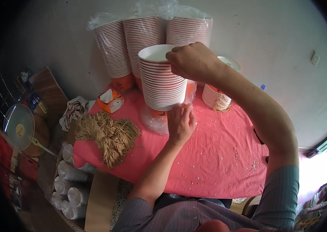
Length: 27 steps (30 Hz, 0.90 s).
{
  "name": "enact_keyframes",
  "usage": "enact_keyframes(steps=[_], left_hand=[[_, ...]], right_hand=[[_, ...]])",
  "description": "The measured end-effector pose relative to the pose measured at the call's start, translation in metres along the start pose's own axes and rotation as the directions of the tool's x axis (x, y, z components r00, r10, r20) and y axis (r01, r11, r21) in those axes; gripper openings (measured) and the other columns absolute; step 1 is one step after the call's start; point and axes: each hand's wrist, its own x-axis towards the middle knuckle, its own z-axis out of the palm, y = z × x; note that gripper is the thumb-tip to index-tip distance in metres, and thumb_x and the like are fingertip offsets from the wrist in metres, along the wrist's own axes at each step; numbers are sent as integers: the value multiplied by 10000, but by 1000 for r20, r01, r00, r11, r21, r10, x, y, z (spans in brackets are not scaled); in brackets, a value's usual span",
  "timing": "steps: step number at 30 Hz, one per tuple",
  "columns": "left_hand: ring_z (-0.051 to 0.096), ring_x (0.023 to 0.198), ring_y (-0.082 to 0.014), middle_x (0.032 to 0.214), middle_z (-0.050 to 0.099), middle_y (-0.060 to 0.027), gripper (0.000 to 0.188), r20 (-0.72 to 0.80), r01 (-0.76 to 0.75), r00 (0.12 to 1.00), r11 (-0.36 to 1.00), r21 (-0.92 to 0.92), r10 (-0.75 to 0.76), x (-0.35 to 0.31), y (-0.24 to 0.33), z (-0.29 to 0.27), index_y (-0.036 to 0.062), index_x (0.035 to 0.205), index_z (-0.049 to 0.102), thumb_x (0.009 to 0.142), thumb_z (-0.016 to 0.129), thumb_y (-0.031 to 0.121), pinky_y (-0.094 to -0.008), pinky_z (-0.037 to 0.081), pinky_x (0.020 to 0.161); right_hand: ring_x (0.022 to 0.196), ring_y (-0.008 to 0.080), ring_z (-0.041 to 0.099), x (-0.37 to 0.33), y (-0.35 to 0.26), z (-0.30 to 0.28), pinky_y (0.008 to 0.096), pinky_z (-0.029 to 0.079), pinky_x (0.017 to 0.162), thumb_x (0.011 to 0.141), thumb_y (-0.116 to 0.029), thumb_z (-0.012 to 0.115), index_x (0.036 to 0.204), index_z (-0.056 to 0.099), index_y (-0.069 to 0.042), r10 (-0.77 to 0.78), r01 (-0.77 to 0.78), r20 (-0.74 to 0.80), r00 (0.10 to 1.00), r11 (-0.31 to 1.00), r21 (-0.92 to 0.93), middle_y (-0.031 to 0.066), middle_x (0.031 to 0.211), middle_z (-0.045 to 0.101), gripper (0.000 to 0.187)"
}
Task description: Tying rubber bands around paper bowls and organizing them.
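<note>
A tall stack of white paper buckets with red rims [161, 83] stands before me on the pink-covered table. My right hand [194, 58] is closed over the right rim of the top bucket, its thumb side at the opening. Low on the stack, my left hand [181, 120] presses against the front right side with its fingers bent together; what lies beneath the fingertips is hidden. Crumpled clear plastic film [152, 121] surrounds the foot of the stack, where orange shows through. Film also appears beside my left hand.
Taller wrapped bucket stacks [113, 50] lean at the wall. Bundled tan cords [111, 135] and an orange tissue pack [110, 101] lie left. A shorter bucket stack [215, 96] stands right. Small bits are scattered on the pink cloth [217, 170]. A carton of wrapped white rolls [70, 172] sits lower left.
</note>
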Motion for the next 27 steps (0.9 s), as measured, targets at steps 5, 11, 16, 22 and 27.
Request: enact_keyframes(steps=[5, 11, 16, 22, 27], left_hand=[[656, 1113, -361, 1211, 652, -172, 522, -83, 58, 995, 998, -2, -57, 4, -2, -6, 57, 1411, 603, 908, 739, 73, -485, 509, 955], [655, 1095, -390, 1214, 639, -198, 545, -112, 57, 992, 998, -19, -59, 0, -14, -2, 42, 1423, 593, 902, 750, 63, -481, 528, 957], [658, 1070, -363, 1145, 651, -164, 500, -101, 20, 995, 997, -70, -27, 2, -12, -8, 45, 1403, 599, 917, 717, 31, -488, 512, 918], [745, 838, -347, 967, 747, -186, 282, -72, 121, 987, 957, -265, -145, 10, -11, -34, 12, 1247, 692, 969, 710, 56, -432, 585, 720], [725, 759, -150, 904, 773, -99, 149, -146, 433, 845, 818, -379, -515, 41, -24, -114, 56, 1198, 738, 1087, 674, 132, -330, 559, 675]], right_hand=[[701, 336, 729, -7, 7, 6, 456, 597, 608, 964, -220, 706, 1036, 686, -114, 13, -26, -243, 970, 998, -50, 74, 907, 711, 130], [803, 250, 778, -4, 14, -39, 361, 622, 685, 978, -185, 747, 1127, 741, -179, 96, -175, -594, 798, 981, -78, 16, 1014, 772, 149], [816, 229, 776, -69, 2, -107, 361, 616, 696, 926, -149, 810, 1093, 777, -177, 156, -232, -756, 636, 973, 5, 37, 993, 778, 173], [737, 252, 719, -200, -61, -86, 358, 563, 645, 833, 90, 766, 983, 705, -45, 296, -337, -545, 784, 941, 27, 95, 911, 730, 211], [727, 221, 701, -288, -99, -17, 359, 545, 618, 808, -48, 794, 1012, 672, -87, 316, -318, -252, 915, 947, 32, 58, 955, 719, 241]])
